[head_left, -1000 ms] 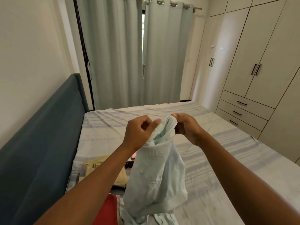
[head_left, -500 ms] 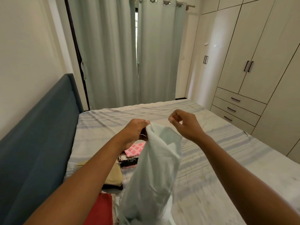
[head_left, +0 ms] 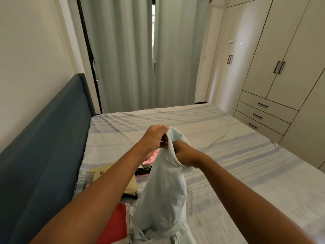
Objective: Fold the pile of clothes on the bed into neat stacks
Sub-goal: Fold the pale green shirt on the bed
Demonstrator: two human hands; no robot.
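one pale garment (head_left: 163, 187) hung between both hands, its bunched lower end resting on the bed (head_left: 237, 155) closest to the camera, just beside a red cloth (head_left: 114, 226) that lay flat at the bottom edge. higher up, the left hand (head_left: 154, 140) pinched the garment's top edge between curled fingers and thumb, holding it high so the fabric dropped straight, likely to find a seam or shoulder before folding. the right hand (head_left: 186, 154) sat just below, touching the same cloth and curled into one of its folds, with its fingertips hidden by the fabric; it seemed placed to work along the edge and open the piece out. behind the left forearm lay a tan folded item (head_left: 105, 171), a dark item (head_left: 143, 170) and a pink patterned cloth (head_left: 153, 156), grouped near the headboard (head_left: 44, 147), probably as stacks already begun and kept to the side of where the hands worked. beyond stood drawn curtains (head_left: 131, 59) and a wardrobe (head_left: 281, 59).
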